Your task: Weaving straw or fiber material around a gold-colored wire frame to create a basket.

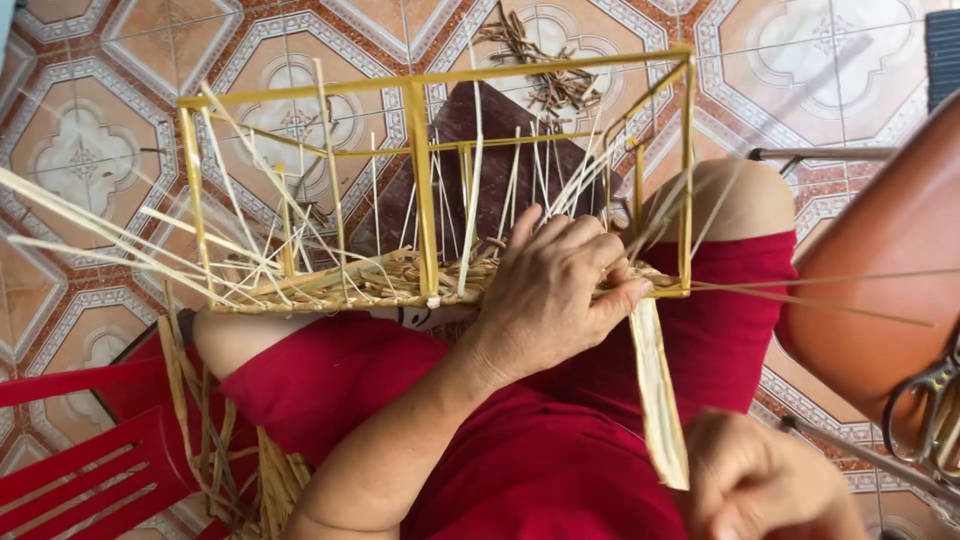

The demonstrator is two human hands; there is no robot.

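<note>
A yellow box-shaped basket frame (425, 160) rests on my lap, over my red clothes (560, 450). A band of woven straw (350, 285) runs along its near rail, and thin loose straws stick up and out to the left. My left hand (555, 295) lies over the weave near the frame's right end, fingers curled on it. Its thumb presses a wide pale straw strip (655, 390) against the rail. That strip hangs down to my right hand (765, 485), a blurred fist at the bottom right that closes by the strip's lower end.
A red plastic chair (80, 470) stands at the lower left, with a bundle of straw (225, 440) beside it. An orange-brown plastic seat (880, 280) is at the right, and scissors (925, 410) hang by it. Straw scraps (545, 75) lie on the patterned tile floor (90, 150).
</note>
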